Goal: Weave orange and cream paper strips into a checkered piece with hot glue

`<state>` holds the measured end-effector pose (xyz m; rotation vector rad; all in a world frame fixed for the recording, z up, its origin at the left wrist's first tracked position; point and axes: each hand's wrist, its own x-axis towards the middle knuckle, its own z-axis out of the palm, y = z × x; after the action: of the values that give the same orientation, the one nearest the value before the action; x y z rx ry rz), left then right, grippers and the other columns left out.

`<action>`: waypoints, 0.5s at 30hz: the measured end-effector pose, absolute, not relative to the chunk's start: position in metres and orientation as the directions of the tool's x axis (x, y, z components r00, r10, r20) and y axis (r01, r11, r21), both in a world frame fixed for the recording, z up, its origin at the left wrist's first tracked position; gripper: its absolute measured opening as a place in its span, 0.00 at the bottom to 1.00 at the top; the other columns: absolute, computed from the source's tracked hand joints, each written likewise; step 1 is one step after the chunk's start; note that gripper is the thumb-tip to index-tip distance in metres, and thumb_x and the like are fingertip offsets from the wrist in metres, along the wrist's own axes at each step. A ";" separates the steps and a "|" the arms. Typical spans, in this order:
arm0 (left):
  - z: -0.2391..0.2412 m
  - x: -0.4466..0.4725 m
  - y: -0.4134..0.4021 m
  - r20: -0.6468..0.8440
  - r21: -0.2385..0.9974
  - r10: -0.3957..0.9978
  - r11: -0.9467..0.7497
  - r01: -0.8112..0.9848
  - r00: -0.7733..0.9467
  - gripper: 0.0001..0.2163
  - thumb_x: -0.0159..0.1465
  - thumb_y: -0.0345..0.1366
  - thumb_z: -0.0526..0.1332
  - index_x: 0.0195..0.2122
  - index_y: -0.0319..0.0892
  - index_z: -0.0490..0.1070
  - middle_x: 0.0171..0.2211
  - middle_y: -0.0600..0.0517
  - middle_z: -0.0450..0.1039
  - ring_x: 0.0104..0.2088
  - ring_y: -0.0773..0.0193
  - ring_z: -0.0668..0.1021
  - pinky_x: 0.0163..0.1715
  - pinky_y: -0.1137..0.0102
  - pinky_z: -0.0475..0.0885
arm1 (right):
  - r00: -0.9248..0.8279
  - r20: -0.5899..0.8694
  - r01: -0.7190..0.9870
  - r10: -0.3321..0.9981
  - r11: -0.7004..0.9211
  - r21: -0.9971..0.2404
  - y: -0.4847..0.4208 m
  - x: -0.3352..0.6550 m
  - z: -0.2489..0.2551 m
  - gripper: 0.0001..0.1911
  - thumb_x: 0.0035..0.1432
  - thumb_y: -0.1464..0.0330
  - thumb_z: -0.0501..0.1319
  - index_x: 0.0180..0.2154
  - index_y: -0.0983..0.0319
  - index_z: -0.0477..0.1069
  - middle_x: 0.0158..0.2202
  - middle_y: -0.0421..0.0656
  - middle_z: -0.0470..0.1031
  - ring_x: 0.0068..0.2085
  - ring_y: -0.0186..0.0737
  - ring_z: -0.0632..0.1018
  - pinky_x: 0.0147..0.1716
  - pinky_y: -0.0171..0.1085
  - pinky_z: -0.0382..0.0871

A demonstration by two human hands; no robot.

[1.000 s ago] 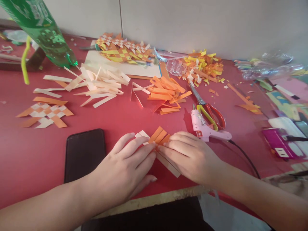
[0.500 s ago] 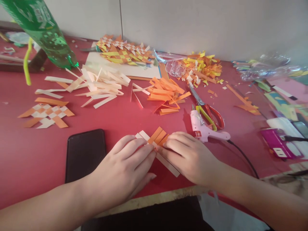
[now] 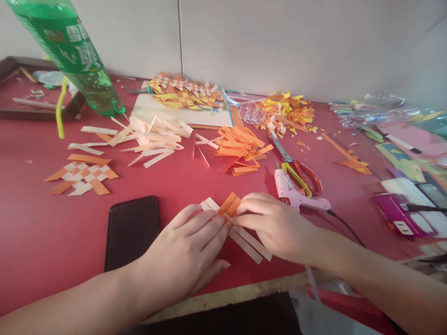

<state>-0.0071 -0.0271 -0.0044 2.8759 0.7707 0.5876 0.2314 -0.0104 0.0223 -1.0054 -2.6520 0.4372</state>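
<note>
At the near side of the red table, my left hand [image 3: 193,244] presses its fingertips on crossed paper strips, thumb stuck out to the side. My right hand [image 3: 275,225] pinches the same strips where they cross. Orange strips [image 3: 228,204] point away from me. Cream strips [image 3: 246,244] run diagonally beneath the fingers, their ends showing at both sides. The crossing itself is largely covered by fingertips. Left of my left hand lies a black phone [image 3: 132,230]. A finished-looking checkered orange-and-white paper fish [image 3: 84,173] rests beyond the phone.
Beyond my hands lie piles of cream strips [image 3: 153,135] and orange strips [image 3: 237,144]. Scissors [image 3: 296,170] and a pink glue gun [image 3: 296,195] with its cord sit right. A green bottle [image 3: 80,60] stands back left; woven pieces [image 3: 185,90] and paper scraps [image 3: 288,111] line the back.
The view has shifted slightly. My right hand's fingers have closed in toward the crossing, and two separate cream strip ends now show below it where one showed before.
</note>
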 end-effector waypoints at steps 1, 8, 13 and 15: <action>-0.005 -0.008 -0.027 0.331 0.201 0.499 -0.867 0.456 0.801 0.18 0.70 0.43 0.55 0.53 0.36 0.72 0.53 0.46 0.76 0.52 0.52 0.76 0.55 0.56 0.63 | -0.713 0.124 0.605 0.690 0.695 -0.389 -0.004 0.231 0.026 0.19 0.62 0.79 0.49 0.40 0.62 0.78 0.36 0.44 0.78 0.38 0.38 0.76 0.40 0.40 0.73; -0.003 -0.008 -0.025 0.330 0.228 0.496 -0.867 0.442 0.803 0.21 0.69 0.45 0.54 0.56 0.36 0.70 0.52 0.46 0.76 0.52 0.50 0.77 0.58 0.54 0.66 | -0.581 0.263 0.734 0.770 0.635 -0.241 0.074 0.211 0.036 0.15 0.59 0.78 0.55 0.42 0.62 0.77 0.40 0.45 0.79 0.43 0.42 0.76 0.45 0.41 0.70; -0.004 -0.009 -0.025 0.324 0.223 0.509 -0.860 0.458 0.798 0.20 0.69 0.46 0.55 0.55 0.39 0.71 0.52 0.46 0.76 0.53 0.49 0.76 0.57 0.52 0.68 | -0.624 0.145 0.778 0.768 0.628 0.022 0.134 0.174 0.028 0.17 0.61 0.78 0.54 0.47 0.65 0.75 0.45 0.50 0.75 0.49 0.49 0.70 0.47 0.43 0.63; -0.004 -0.009 -0.026 0.317 0.218 0.518 -0.855 0.471 0.794 0.20 0.68 0.46 0.56 0.54 0.39 0.71 0.52 0.46 0.76 0.53 0.48 0.76 0.57 0.51 0.67 | -0.658 0.103 0.753 0.746 0.657 0.043 0.147 0.161 0.024 0.18 0.60 0.79 0.55 0.48 0.63 0.75 0.45 0.49 0.75 0.49 0.49 0.70 0.45 0.43 0.62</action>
<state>-0.0091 -0.0261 -0.0044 2.8540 0.7901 0.5606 0.1610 0.1470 0.0244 -1.2639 -2.7895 -0.1262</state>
